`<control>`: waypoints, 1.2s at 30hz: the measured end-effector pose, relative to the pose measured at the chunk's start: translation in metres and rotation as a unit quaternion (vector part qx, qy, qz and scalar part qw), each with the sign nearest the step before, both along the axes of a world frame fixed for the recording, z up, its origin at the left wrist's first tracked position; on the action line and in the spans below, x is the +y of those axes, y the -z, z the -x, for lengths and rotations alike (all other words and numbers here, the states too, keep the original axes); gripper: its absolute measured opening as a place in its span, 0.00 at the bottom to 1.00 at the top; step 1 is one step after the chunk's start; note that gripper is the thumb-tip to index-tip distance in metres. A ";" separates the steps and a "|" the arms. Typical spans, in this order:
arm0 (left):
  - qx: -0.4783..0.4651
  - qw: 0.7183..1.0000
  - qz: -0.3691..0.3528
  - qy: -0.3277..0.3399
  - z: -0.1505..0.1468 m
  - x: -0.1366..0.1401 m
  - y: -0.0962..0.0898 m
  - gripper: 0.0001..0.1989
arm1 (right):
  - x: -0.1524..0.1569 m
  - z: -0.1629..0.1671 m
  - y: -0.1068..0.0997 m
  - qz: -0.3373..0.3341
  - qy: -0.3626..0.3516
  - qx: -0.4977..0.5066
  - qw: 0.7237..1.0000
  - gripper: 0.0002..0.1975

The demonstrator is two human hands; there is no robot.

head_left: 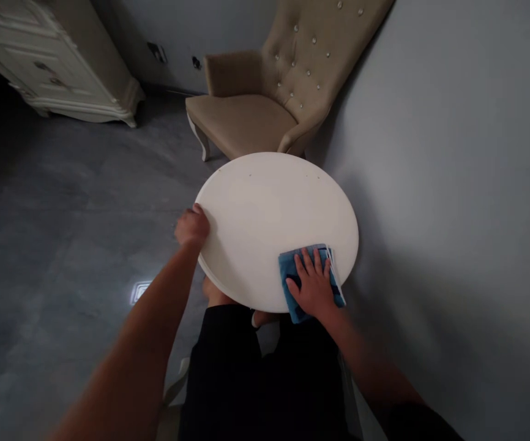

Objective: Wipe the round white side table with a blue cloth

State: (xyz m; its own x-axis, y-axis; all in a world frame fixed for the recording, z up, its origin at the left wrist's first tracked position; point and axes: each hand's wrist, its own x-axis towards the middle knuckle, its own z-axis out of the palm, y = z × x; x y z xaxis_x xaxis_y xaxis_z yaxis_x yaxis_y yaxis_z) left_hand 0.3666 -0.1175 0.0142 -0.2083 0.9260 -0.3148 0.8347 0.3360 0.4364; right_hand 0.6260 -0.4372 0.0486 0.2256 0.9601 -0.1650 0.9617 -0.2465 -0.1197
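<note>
A round white table point(265, 214) stands in front of me, with a few small dark specks near its far edge. My left hand point(192, 225) is closed around the table's left rim. Near the right front edge, my right hand point(313, 283) lies flat with its fingers spread on a folded blue cloth point(289, 263). The cloth has a white edge on its right side, and its near corner hangs over the rim. Under the palm, part of the cloth is hidden.
A tan tufted armchair point(246, 119) stands just beyond the table. To the right rises a grey wall point(453, 184), close to the table. A white cabinet point(76, 67) is at the back left, on the grey tiled floor point(85, 202). My legs point(228, 367) are below the near rim.
</note>
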 end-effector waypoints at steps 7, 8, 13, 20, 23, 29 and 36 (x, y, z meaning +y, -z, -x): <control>0.018 1.000 0.009 -0.009 -0.003 0.001 -0.003 0.35 | 0.161 -0.069 0.001 -0.023 0.007 -0.026 0.999 0.40; 0.020 1.000 0.014 -0.010 -0.003 0.001 -0.002 0.35 | 0.189 -0.081 0.004 -0.027 0.021 -0.030 0.999 0.40; 0.019 0.999 0.019 -0.020 -0.001 0.005 0.005 0.35 | 0.321 -0.138 0.020 -0.041 0.072 -0.040 0.996 0.41; 0.006 0.999 0.020 -0.035 0.001 0.005 0.009 0.35 | 0.398 -0.170 0.030 -0.049 0.120 -0.028 0.991 0.41; 0.004 0.999 0.020 -0.028 0.002 0.004 0.009 0.35 | 0.369 -0.152 0.023 -0.045 0.102 -0.033 0.993 0.41; 0.008 1.000 0.012 -0.015 0.001 0.001 0.005 0.35 | 0.231 -0.085 0.011 -0.049 0.028 -0.041 0.998 0.40; 0.013 1.000 0.009 -0.005 -0.001 0.001 0.004 0.36 | 0.039 0.003 0.000 -0.018 -0.050 -0.016 0.998 0.41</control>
State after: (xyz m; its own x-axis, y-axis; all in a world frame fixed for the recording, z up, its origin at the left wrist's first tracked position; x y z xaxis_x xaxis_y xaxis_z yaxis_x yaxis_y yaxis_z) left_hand 0.3671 -0.1162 0.0099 -0.2252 0.9184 -0.3252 0.8421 0.3514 0.4092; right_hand 0.6231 -0.3980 0.0486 0.1324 0.9834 -0.1243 0.9849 -0.1447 -0.0955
